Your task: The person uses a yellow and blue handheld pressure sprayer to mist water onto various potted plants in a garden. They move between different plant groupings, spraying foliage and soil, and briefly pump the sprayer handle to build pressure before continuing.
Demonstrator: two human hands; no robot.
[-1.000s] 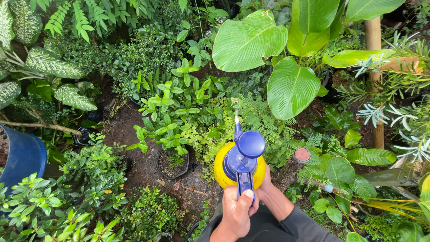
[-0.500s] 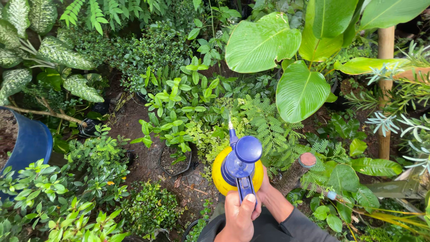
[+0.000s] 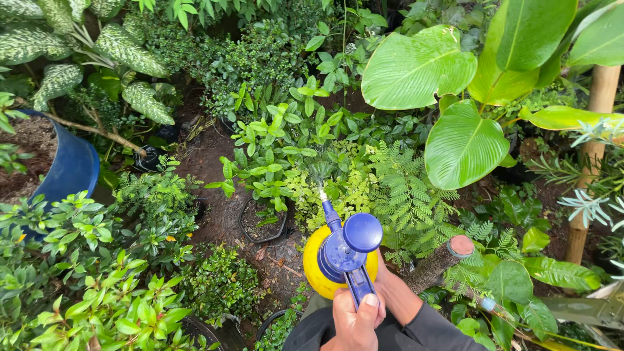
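Note:
My left hand (image 3: 354, 322) grips the blue trigger handle of a yellow spray bottle (image 3: 315, 273) with a blue pump head (image 3: 348, 244), thumb pressed on the lever. My right hand (image 3: 385, 279) reaches under the bottle's right side; only its wrist and forearm show, the fingers hidden behind the bottle. The nozzle (image 3: 323, 198) points away from me at light-green leafy plants (image 3: 286, 156). A faint mist (image 3: 318, 172) hangs just off the nozzle tip.
A blue pot (image 3: 71, 169) of soil stands at the left. A small black pot (image 3: 263, 221) sits on dark earth ahead. Broad green leaves (image 3: 455, 143) and ferns (image 3: 409, 195) fill the right, beside a bamboo pole (image 3: 588, 162). A cut stump (image 3: 448, 253) stands near my right arm.
The bottle stays in both hands, aimed the same way. A fine mist now shows at the nozzle. My view has shifted slightly across the plants.

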